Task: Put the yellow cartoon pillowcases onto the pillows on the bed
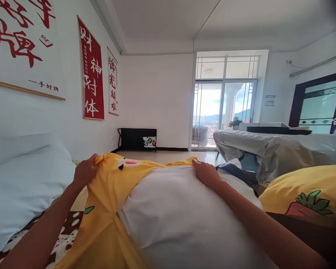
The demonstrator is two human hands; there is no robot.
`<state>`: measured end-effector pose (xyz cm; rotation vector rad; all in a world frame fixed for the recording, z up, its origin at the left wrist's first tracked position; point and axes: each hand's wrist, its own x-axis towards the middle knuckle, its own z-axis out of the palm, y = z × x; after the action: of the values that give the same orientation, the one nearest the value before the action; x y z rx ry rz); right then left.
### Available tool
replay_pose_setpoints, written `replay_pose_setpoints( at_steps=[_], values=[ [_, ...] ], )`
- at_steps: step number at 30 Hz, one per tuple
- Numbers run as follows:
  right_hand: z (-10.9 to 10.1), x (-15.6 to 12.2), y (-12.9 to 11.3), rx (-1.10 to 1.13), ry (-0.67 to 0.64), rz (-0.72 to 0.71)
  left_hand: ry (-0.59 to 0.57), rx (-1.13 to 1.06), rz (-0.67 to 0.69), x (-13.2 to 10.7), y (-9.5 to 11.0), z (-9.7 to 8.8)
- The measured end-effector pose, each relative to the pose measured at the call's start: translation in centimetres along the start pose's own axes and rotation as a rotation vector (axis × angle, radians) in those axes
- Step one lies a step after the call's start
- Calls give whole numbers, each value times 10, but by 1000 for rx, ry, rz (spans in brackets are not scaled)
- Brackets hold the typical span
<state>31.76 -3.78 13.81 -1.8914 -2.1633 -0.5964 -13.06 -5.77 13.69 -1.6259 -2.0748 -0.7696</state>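
**Q:** Where is the yellow pillowcase [109, 194] lying?

**A:** It is covering the left side of the white pillow [179, 216], and its hem is running along the pillow's far edge.

**Q:** What is the left hand [85, 172] doing?

**A:** It is closing its fingers tightly on a bunched fold of the pillowcase, just left of the pillow.

**Q:** And the right hand [205, 173]?

**A:** It is resting palm-down at the pillow's far edge, fingers curling over beside the hem. Whether it is gripping fabric cannot be told.

**Q:** What is lying around the pillow?

**A:** A carrot-print cushion [302, 186] is lying to its right and a white quilt [22, 179] to its left.
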Motion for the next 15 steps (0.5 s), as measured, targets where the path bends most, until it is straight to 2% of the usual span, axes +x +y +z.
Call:
replay_pose_setpoints(
  at_steps=[4, 5, 7, 10, 12, 15],
  values=[
    [0, 7, -9, 63, 29, -55, 115, -249, -8, 10, -16, 27],
    [-1, 6, -15, 113, 51, -102, 136, -308, -14, 13, -18, 34],
    [-1, -1, -30, 298, 49, -290, 138, -360, -25, 17, -21, 47],
    [3, -12, -57, 548, -151, -606, 110, -354, -38, 17, -21, 61],
    [11, -16, -73, 520, -301, -655, 71, -321, -41, 16, -20, 67],
    [28, -16, -91, 386, -344, -632, -10, -245, -39, 16, -21, 75]
  ],
)
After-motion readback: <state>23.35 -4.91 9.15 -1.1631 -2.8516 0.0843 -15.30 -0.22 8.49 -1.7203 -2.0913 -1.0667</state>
